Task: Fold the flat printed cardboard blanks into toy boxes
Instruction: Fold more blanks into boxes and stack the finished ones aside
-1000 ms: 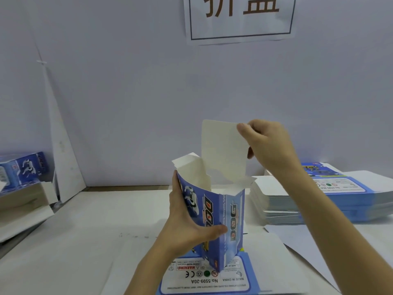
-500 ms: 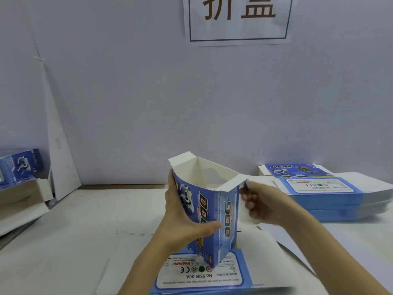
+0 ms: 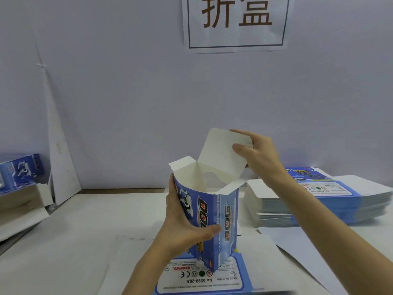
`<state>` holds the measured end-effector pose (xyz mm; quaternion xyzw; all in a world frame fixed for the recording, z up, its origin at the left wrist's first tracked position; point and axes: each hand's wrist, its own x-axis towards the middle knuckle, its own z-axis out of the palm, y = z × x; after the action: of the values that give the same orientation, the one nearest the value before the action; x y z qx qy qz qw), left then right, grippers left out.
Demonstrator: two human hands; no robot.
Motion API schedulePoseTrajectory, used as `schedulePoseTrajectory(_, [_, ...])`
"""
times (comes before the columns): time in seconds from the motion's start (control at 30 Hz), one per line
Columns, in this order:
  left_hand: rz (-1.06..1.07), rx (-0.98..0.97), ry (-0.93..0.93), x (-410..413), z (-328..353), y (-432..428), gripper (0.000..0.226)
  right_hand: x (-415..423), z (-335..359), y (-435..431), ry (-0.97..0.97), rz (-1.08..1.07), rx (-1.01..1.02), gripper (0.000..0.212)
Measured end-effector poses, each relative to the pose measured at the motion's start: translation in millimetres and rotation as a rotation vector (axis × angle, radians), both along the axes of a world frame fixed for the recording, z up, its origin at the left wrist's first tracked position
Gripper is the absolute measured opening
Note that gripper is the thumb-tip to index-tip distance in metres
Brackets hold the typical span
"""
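At frame centre the left hand [image 3: 182, 226] grips the blue box [image 3: 228, 220] printed "DOG", while the right hand [image 3: 261, 158], lower a moment ago, now pinches its lid flap [image 3: 221, 154] upright.

Blank stack [image 3: 319, 201] crowding right side

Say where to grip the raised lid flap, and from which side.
Pinch the lid flap at its upper right corner, from the right, as the right hand does: it stands upright, hinged on the rear wall; the left hand grips the box.
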<state>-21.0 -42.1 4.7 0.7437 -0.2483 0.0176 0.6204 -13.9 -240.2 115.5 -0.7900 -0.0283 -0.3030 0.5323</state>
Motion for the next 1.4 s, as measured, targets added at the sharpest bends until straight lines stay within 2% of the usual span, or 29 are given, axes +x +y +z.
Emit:
schedulePoseTrajectory(0.1, [0.017, -0.003, -0.003, 0.5, 0.1, -0.5, 0.126, 3.1, -1.6, 3.1, -0.057, -0.070, -0.126, 0.035])
schedulePoseTrajectory(0.17, [0.014, 0.001, -0.004, -0.4, 0.2, -0.5, 0.127, 3.7, 2.2, 5.5, -0.064, -0.100, -0.115, 0.029])
schedulePoseTrajectory(0.23, [0.014, 0.006, 0.001, -1.2, 0.0, -0.2, 0.128, 2.1, 11.0, 7.4, 0.005, -0.050, 0.033, 0.018])
schedulePoseTrajectory(0.33, [0.016, 0.012, 0.008, -1.3, -0.3, 0.3, 0.131, 4.7, 22.0, 10.5, 0.124, 0.030, 0.277, 0.029])
schedulePoseTrajectory(0.43, [0.000, 0.003, 0.019, -0.7, -0.6, 1.3, 0.134, 7.7, 24.9, 14.7, 0.169, 0.047, 0.344, 0.007])
schedulePoseTrajectory(0.47, [-0.004, 0.001, 0.018, -0.7, -0.5, 1.2, 0.133, 7.5, 24.9, 14.8, 0.175, 0.047, 0.332, 0.006])
schedulePoseTrajectory(0.57, [0.019, 0.001, 0.004, -0.7, -0.5, -0.3, 0.133, 8.3, 24.1, 11.9, 0.151, -0.028, 0.202, 0.022])
schedulePoseTrajectory(0.73, [0.028, 0.005, 0.006, -2.4, 0.2, -0.8, 0.126, 11.1, 18.6, 17.7, 0.130, -0.053, 0.215, 0.006])
schedulePoseTrajectory(0.93, [0.024, -0.009, 0.005, -1.9, 0.3, -1.9, 0.129, 16.5, 17.7, 20.1, 0.089, -0.101, 0.230, 0.016])
schedulePoseTrajectory(1.03, [0.038, 0.007, 0.003, -2.0, -0.6, -0.4, 0.128, 15.5, 14.9, 24.6, 0.029, -0.121, 0.244, 0.007])
schedulePoseTrajectory(1.07, [0.039, 0.012, -0.004, -2.6, 0.3, 0.0, 0.127, 13.3, 15.7, 26.6, 0.006, -0.126, 0.260, 0.005])
schedulePoseTrajectory(1.17, [0.059, -0.008, -0.034, -4.6, 4.6, -1.9, 0.124, 3.7, 16.8, 26.5, -0.009, -0.074, 0.414, 0.019])
schedulePoseTrajectory(1.27, [0.117, -0.130, -0.019, -3.5, 10.2, -1.9, 0.125, -14.9, 2.2, 23.4, -0.040, -0.029, 0.574, 0.022])
schedulePoseTrajectory(1.33, [0.151, -0.251, -0.005, -4.8, 16.1, -0.6, 0.114, -30.3, -16.7, 20.5, -0.016, -0.014, 0.440, 0.026])
schedulePoseTrajectory(1.4, [0.233, -0.307, 0.011, -7.2, 23.7, -1.1, 0.100, -45.3, -35.7, 17.7, 0.153, 0.161, 0.180, 0.042])
